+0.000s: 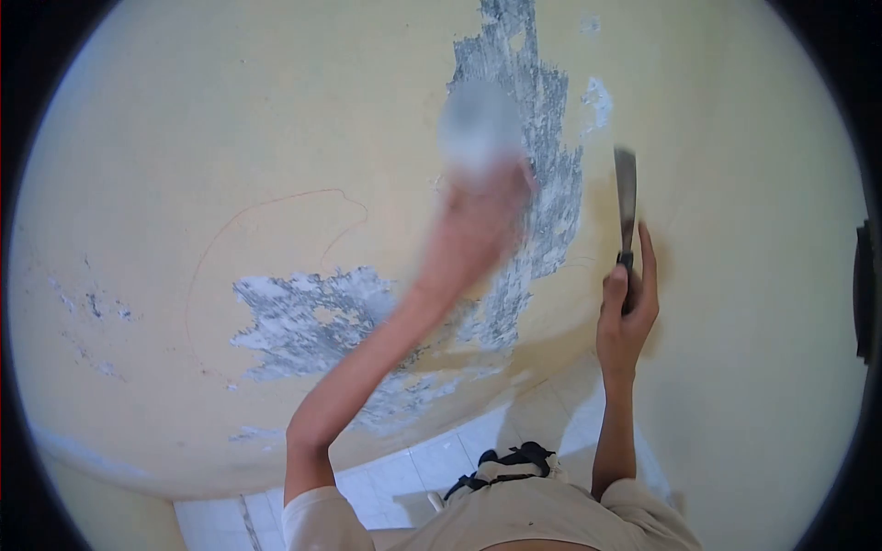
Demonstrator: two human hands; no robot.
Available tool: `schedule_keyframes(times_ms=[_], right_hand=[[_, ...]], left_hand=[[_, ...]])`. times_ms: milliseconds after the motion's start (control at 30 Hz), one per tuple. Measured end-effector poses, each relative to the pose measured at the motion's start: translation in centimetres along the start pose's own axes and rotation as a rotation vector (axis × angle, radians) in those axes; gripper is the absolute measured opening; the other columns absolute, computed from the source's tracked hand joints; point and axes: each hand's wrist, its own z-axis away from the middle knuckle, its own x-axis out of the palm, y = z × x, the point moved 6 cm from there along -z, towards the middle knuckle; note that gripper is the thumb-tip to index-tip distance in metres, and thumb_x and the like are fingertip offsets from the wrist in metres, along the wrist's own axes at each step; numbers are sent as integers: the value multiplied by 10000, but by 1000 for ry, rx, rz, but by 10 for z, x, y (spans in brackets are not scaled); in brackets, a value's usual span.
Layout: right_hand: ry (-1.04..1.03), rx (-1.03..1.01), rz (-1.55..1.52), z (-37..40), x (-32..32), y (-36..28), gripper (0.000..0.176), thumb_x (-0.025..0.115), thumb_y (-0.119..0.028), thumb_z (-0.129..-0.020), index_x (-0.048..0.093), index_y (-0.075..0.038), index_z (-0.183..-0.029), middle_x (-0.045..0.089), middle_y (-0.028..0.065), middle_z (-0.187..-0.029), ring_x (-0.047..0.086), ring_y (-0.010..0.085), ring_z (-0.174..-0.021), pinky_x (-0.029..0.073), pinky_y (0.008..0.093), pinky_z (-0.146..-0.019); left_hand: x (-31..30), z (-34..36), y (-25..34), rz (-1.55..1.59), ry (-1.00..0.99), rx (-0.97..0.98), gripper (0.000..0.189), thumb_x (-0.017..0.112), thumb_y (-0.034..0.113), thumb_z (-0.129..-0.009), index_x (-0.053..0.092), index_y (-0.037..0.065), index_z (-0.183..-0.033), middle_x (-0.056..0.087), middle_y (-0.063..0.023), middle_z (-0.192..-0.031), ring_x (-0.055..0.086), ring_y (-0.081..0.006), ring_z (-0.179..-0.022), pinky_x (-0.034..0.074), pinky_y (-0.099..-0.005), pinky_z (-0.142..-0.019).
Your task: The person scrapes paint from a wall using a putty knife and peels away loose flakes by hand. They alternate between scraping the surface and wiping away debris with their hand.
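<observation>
My left hand (478, 211) is raised against the yellow wall and smeared by motion. At its fingertips is a whitish, rounded thing (480, 127), too blurred to name, in front of the tall scraped patch (551, 193). My right hand (629, 317) is closed around the dark handle of a putty knife (627, 188). Its metal blade points upward, to the right of the scraped patch. The index finger lies stretched along the handle side.
Another scraped grey-white patch (312, 317) lies lower left, below a thin red curved line (276, 200) on the wall. White floor tiles (395, 477) show at the bottom. A dark object (862, 292) sits at the far right edge.
</observation>
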Motion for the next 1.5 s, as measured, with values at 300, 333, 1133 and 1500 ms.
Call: schedule_keyframes(times_ms=[300, 333, 1133, 1500], right_hand=[[-364, 33, 85, 22, 10, 79, 429, 563, -136, -947, 470, -16, -1347, 603, 66, -742, 535, 90, -672, 451, 229, -628], [-472, 88, 27, 23, 20, 82, 412, 579, -119, -936, 487, -10, -1322, 624, 71, -747, 555, 90, -669, 458, 233, -617], [-818, 544, -379, 84, 73, 129, 239, 484, -240, -1002, 416, -16, -954, 462, -11, -586, 446, 50, -486, 369, 222, -425], [-780, 637, -567, 92, 87, 124, 224, 469, -241, -1011, 407, -27, -988, 435, -22, -584, 420, 36, -472, 347, 205, -415]], left_hand=[[78, 150, 163, 1519, -179, -813, 184, 582, 158, -923, 658, 24, -1025, 689, -116, -942, 674, -214, -849, 525, -315, -732], [68, 138, 150, 1531, -110, -900, 233, 546, 201, -955, 653, 9, -1031, 670, -103, -860, 644, -182, -767, 503, -293, -681], [77, 80, 90, 1740, 181, -1447, 462, 454, 404, -1009, 688, 9, -958, 535, 48, -630, 409, -19, -547, 300, -216, -491], [74, 77, 78, 1734, 159, -1378, 456, 461, 398, -1006, 693, 7, -971, 565, 45, -678, 421, -21, -584, 311, -211, -514]])
